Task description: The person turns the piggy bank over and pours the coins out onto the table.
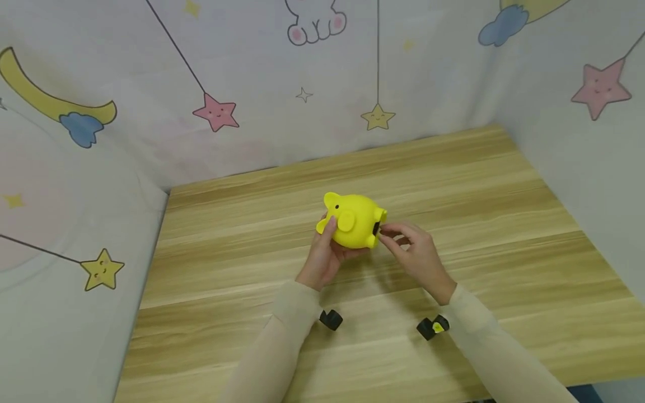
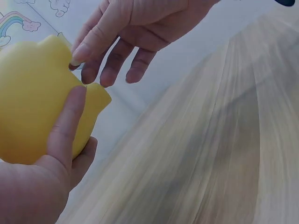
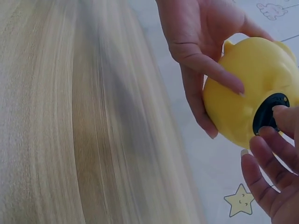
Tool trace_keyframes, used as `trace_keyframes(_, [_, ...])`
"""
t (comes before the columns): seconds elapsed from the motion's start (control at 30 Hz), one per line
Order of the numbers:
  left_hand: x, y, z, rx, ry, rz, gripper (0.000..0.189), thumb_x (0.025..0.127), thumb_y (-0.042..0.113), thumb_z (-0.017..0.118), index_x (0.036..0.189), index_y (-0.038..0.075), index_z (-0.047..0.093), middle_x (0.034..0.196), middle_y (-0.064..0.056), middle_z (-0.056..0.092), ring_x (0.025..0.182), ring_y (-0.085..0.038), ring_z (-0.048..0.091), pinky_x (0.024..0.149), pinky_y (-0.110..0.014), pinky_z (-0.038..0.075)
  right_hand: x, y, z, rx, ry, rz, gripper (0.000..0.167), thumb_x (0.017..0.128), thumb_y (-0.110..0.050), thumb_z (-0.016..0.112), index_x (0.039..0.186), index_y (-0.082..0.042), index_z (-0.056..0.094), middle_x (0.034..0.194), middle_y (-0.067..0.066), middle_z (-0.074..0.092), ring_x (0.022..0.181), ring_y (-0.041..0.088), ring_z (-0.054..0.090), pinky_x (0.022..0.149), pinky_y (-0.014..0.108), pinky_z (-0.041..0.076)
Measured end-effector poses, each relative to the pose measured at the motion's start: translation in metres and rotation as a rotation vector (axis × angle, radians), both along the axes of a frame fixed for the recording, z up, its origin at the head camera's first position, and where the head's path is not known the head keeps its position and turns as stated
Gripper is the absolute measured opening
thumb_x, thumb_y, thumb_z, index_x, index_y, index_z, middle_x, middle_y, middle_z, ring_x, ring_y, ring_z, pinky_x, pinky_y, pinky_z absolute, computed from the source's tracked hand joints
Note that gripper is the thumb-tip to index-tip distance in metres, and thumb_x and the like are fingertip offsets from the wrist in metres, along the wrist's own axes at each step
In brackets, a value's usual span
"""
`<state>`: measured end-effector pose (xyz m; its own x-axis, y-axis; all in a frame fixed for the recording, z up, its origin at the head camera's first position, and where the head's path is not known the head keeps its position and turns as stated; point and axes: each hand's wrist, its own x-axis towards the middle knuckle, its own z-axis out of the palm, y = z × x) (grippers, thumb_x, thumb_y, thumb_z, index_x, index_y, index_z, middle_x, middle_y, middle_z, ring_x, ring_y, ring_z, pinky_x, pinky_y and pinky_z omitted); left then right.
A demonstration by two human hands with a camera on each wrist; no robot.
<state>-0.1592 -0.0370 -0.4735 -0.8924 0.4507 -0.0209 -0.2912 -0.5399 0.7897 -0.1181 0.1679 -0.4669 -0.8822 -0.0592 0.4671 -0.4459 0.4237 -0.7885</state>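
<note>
A yellow pig-shaped piggy bank [image 1: 360, 210] is held above the table, its snout and ears turned to the left. My left hand [image 1: 326, 258] grips its body from below and the side, the thumb near the face. On its underside, between the feet, sits a round black stopper [image 3: 263, 115]. My right hand [image 1: 419, 253] is at that underside, thumb and forefinger pinching the middle of the stopper. In the left wrist view the piggy bank's body [image 2: 32, 98] hides the stopper.
The wood-grain table [image 1: 227, 268] extends around both hands. Behind and beside it hangs a pale cloth [image 1: 272, 129] printed with stars and moons. Small black devices [image 1: 331, 319] show beside each sleeve.
</note>
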Motion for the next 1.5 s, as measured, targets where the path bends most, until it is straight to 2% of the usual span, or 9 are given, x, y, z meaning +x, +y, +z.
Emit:
trace_keyframes(0.17, [0.003,0.002,-0.001,0.005,-0.060,-0.023,0.077,0.092,0.061,0.060,0.150,0.017,0.035,0.137,-0.014,0.051,0.114,-0.027,0.061,0.098,-0.061,0.042,-0.002,-0.002,-0.001,-0.044,0.069,-0.001,0.016,0.088,0.000,0.073,0.104,-0.003,0.072,0.100,0.004,0.069,0.088,0.018,0.064,0.072,0.019,0.054])
trace_keyframes(0.33, [0.005,0.004,-0.002,0.092,-0.121,-0.050,0.073,0.097,0.062,0.049,0.152,0.016,0.033,0.136,-0.014,0.050,0.113,-0.027,0.062,0.093,-0.048,0.051,-0.004,-0.003,0.001,-0.051,0.158,-0.012,0.018,0.084,0.007,0.074,0.100,-0.002,0.073,0.097,0.007,0.069,0.082,0.019,0.064,0.070,0.016,0.052])
trace_keyframes(0.5, [0.005,0.007,0.002,0.184,-0.153,-0.070,0.067,0.100,0.060,0.041,0.152,0.018,0.032,0.136,-0.015,0.047,0.111,-0.028,0.062,0.086,-0.042,0.056,-0.009,-0.001,0.005,-0.040,0.230,-0.017,0.021,0.078,0.013,0.076,0.096,0.003,0.074,0.094,0.012,0.067,0.077,0.022,0.064,0.068,0.016,0.053])
trace_keyframes(0.67, [0.006,0.010,0.005,0.237,-0.184,-0.105,0.065,0.103,0.060,0.030,0.151,0.017,0.031,0.137,-0.014,0.045,0.110,-0.026,0.062,0.083,-0.038,0.057,-0.011,0.002,0.010,-0.035,0.258,-0.009,0.020,0.077,0.014,0.077,0.093,0.003,0.076,0.094,0.011,0.065,0.073,0.019,0.061,0.067,0.014,0.051])
trace_keyframes(1.0, [0.009,0.017,0.009,0.311,-0.264,-0.155,0.080,0.091,0.070,0.051,0.148,0.016,0.033,0.130,-0.012,0.049,0.106,-0.024,0.063,0.082,-0.035,0.057,-0.015,0.006,0.020,-0.029,0.322,0.023,0.021,0.073,0.012,0.081,0.091,0.002,0.077,0.090,0.010,0.059,0.069,0.015,0.057,0.064,0.013,0.048])
trace_keyframes(1.17, [0.007,0.020,0.012,0.338,-0.282,-0.185,0.081,0.089,0.071,0.052,0.146,0.015,0.035,0.126,-0.011,0.052,0.104,-0.023,0.064,0.082,-0.034,0.057,-0.017,0.007,0.028,0.021,0.374,0.009,0.021,0.070,0.011,0.084,0.088,0.004,0.077,0.087,0.011,0.052,0.064,0.013,0.049,0.058,0.015,0.042])
trace_keyframes(1.33, [0.011,0.018,0.013,0.372,-0.331,-0.193,0.081,0.087,0.072,0.055,0.142,0.015,0.037,0.123,-0.011,0.055,0.101,-0.023,0.065,0.080,-0.034,0.058,-0.016,0.005,0.031,0.081,0.422,0.005,0.021,0.067,0.007,0.087,0.084,0.004,0.075,0.084,0.010,0.051,0.060,0.013,0.043,0.053,0.018,0.037])
trace_keyframes(1.4, [0.013,0.018,0.012,0.384,-0.343,-0.198,0.082,0.086,0.072,0.056,0.142,0.015,0.037,0.122,-0.012,0.055,0.101,-0.023,0.065,0.080,-0.034,0.058,-0.015,0.005,0.030,0.090,0.437,0.003,0.020,0.068,0.004,0.088,0.083,0.003,0.074,0.083,0.010,0.052,0.058,0.012,0.042,0.052,0.019,0.036])
trace_keyframes(1.5, [0.015,0.020,0.010,0.404,-0.347,-0.215,0.081,0.086,0.071,0.057,0.142,0.015,0.037,0.123,-0.012,0.055,0.103,-0.023,0.065,0.080,-0.034,0.058,-0.013,0.004,0.029,0.091,0.456,-0.019,0.018,0.078,-0.009,0.085,0.082,0.003,0.073,0.081,0.009,0.053,0.057,0.012,0.041,0.050,0.019,0.036])
